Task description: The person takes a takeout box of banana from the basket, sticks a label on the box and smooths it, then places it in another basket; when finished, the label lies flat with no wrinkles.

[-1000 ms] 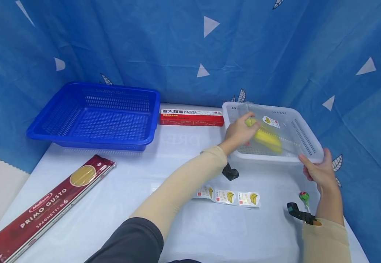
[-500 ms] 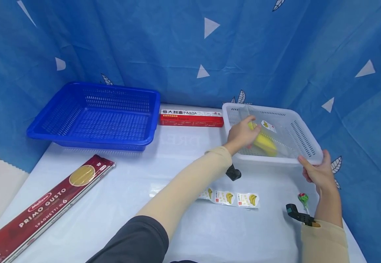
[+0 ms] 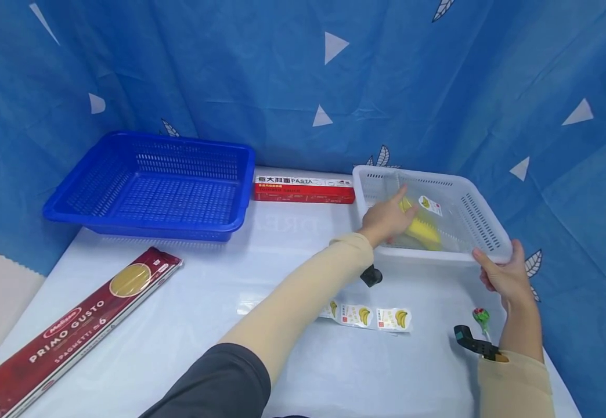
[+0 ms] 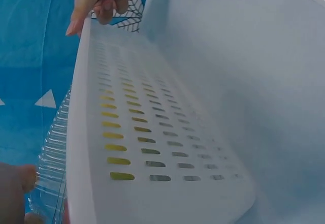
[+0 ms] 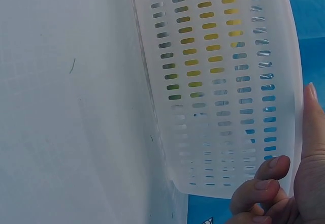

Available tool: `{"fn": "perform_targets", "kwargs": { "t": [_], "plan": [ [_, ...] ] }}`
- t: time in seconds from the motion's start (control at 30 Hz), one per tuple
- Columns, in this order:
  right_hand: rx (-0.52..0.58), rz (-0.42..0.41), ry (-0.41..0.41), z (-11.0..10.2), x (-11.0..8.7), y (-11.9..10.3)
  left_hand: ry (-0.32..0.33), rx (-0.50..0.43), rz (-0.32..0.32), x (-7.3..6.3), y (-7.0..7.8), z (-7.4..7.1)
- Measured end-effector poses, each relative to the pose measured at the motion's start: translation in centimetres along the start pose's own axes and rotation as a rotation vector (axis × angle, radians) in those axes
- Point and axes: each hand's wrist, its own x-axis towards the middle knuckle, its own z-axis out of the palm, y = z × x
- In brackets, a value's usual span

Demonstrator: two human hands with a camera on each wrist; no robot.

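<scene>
A white perforated basket stands at the right of the table, its right corner gripped by my right hand. The right wrist view shows that hand's curled fingers under the rim. Inside the basket lies a clear plastic box with yellow bananas and a banana sticker on top. My left hand holds the box's left end, index finger and thumb spread. In the left wrist view its fingertips touch the ribbed clear side; the other fingers are hidden.
A blue basket stands at the back left. Beside the white basket lies a red pasta box. A spaghetti pack lies at the left, banana stickers in front, and a lollipop by the right wrist. Blue cloth hangs behind.
The plastic box has settled lower in the white basket, with my left hand following it down. Left index finger and thumb have spread apart. My right hand keeps its grip on the basket corner.
</scene>
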Motion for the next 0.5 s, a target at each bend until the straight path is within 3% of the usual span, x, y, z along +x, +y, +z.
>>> {"fn": "perform_targets", "kwargs": {
  "t": [0.23,0.5],
  "plan": [
    [-0.049,0.007,-0.004,0.08,-0.05,0.20,-0.019,0.148,0.010,-0.17,0.11,0.32],
    [-0.079,-0.002,-0.010,0.13,-0.07,0.17,0.026,0.244,0.090,-0.76,-0.13,0.23]
  ]
}}
